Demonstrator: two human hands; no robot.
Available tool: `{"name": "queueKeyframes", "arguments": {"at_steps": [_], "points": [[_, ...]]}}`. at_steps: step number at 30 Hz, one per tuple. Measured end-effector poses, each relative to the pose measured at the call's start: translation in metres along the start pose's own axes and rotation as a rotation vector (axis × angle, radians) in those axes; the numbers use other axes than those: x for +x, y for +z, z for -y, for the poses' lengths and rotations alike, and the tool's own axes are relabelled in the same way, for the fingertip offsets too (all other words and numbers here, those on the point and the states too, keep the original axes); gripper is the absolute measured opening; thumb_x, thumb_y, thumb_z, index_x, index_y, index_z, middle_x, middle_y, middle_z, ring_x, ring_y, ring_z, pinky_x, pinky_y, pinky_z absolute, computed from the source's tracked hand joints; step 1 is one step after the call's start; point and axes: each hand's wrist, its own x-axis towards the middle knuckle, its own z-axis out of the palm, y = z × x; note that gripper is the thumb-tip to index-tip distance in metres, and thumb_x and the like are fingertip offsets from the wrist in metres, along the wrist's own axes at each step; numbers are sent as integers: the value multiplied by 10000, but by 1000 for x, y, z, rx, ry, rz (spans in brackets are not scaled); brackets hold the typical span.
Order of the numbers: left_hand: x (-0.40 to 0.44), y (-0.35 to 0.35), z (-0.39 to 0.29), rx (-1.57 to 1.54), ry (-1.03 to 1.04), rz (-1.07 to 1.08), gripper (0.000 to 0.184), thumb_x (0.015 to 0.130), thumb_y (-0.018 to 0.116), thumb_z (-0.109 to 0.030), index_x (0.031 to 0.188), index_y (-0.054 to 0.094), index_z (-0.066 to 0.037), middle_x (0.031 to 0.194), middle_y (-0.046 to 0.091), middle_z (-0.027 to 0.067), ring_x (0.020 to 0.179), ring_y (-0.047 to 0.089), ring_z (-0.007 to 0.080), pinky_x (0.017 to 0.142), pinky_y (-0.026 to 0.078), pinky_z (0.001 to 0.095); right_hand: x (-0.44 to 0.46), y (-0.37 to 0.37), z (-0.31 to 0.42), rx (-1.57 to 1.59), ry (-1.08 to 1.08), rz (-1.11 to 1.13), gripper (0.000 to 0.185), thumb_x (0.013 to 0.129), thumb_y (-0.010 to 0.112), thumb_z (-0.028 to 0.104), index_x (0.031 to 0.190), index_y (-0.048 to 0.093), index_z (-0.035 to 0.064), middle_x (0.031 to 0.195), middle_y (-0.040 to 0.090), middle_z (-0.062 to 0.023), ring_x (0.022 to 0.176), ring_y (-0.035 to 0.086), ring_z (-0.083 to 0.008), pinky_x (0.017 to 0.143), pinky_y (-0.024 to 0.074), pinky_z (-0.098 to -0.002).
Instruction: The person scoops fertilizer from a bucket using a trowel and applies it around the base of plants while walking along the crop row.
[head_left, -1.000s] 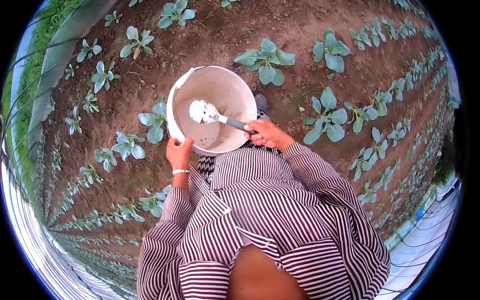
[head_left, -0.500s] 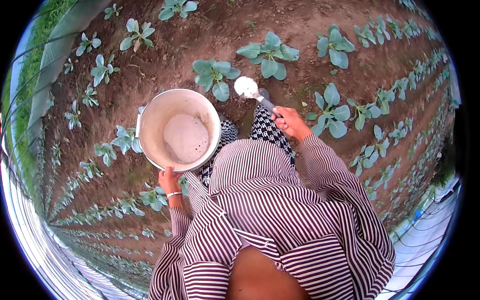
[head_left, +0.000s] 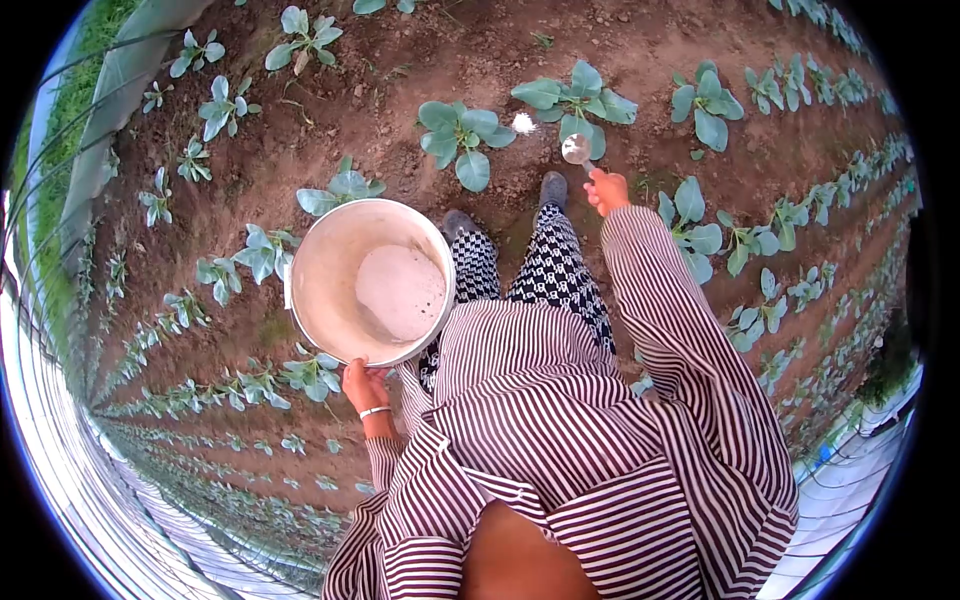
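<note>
My left hand (head_left: 366, 386) is closed on the near rim of a white bucket (head_left: 328, 268), which is tilted so its inside shows. White granular material (head_left: 398, 292) lies in the bottom of the bucket. In front of my body, my right hand (head_left: 607, 191) grips the handle of a scoop (head_left: 576, 149), whose bowl has only a little white left in it. A small white heap (head_left: 523, 123) sits on the soil between two leafy seedlings, one to its left (head_left: 464, 138) and one to its right (head_left: 580, 103). The scoop hangs just beside the right seedling's lower leaf.
Rows of seedlings (head_left: 708, 107) run across brown soil (head_left: 640, 50) on both sides. My shoes (head_left: 553, 189) stand on the soil close to the plants. A plastic sheet edge (head_left: 112, 130) with green growth behind it borders the left.
The scoop was heaped with white and is now nearly emptied; a white heap has appeared on the soil. My right hand moved up and right. The bucket sits slightly lower and further right in view.
</note>
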Motion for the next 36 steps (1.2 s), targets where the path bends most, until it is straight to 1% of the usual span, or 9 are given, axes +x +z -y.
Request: {"name": "queueKeyframes", "arguments": {"at_steps": [4, 6, 10, 19, 25, 28, 29, 33, 36], "points": [[28, -18, 5, -104, -22, 5, 296, 758, 604, -148, 959, 540, 59, 861, 609, 172, 739, 625, 282, 681, 542, 440, -45, -27, -4, 129, 21, 106, 227, 827, 571, 98, 939, 434, -44, 774, 536, -161, 469, 394, -88, 358, 281, -208], [40, -13, -2, -114, -34, -17, 305, 755, 607, -142, 967, 534, 65, 893, 603, 188, 765, 622, 297, 699, 539, 457, -65, -26, -3, 147, 11, 63, 191, 828, 577, 83, 912, 439, -19, 766, 525, -131, 477, 352, -64, 374, 272, -200], [71, -18, -3, -90, -45, -25, 338, 740, 621, -160, 982, 528, 56, 862, 587, 162, 752, 607, 291, 720, 535, 448, -86, -29, -8, 222, -18, 69, 202, 816, 586, 87, 904, 432, -9, 771, 529, -131, 482, 362, -71, 381, 277, -202], [103, 3, -32, 57, 80, 46, 218, 732, 627, -162, 838, 542, 8, 710, 545, 94, 545, 576, 231, 461, 511, 350, -117, -36, -4, 410, -80, 149, 169, 822, 581, 77, 877, 444, -6, 766, 529, -116, 487, 374, -63, 379, 283, -198], [87, 54, -60, 112, 119, 106, 212, 741, 620, -157, 853, 537, 3, 729, 563, 98, 557, 581, 207, 465, 512, 339, -108, -55, -13, 367, -29, 127, 171, 826, 586, 94, 878, 445, 12, 767, 532, -111, 477, 367, -54, 369, 274, -189], [72, 75, -73, 103, 158, 105, 217, 725, 638, -137, 828, 492, -14, 688, 530, 56, 534, 521, 157, 477, 462, 297, -116, -55, -2, 267, -10, 143, 170, 832, 585, 108, 877, 449, 17, 765, 535, -104, 476, 359, -47, 365, 273, -191], [83, 68, -70, 136, 151, 134, 209, 751, 606, -143, 883, 543, 6, 751, 581, 88, 584, 588, 201, 533, 536, 343, -121, -53, 3, 229, -10, 135, 166, 850, 574, 127, 893, 461, 14, 758, 542, -95, 467, 350, -41, 366, 266, -188], [71, 84, -74, 128, 193, 235, 184, 761, 598, -138, 876, 542, -6, 739, 571, 76, 582, 581, 186, 511, 512, 316, -165, -26, 26, 138, -138, 311, 152, 873, 553, 135, 918, 478, 11, 749, 542, -74, 453, 339, -34, 368, 255, -186], [54, 108, -75, 203, 284, 253, 185, 724, 640, -99, 840, 531, -6, 725, 550, 51, 580, 562, 146, 520, 525, 288, -194, 8, 38, 75, -123, 486, 278, 881, 534, 128, 1106, 497, -31, 740, 545, -61, 455, 342, -16, 360, 254, -162]]}}
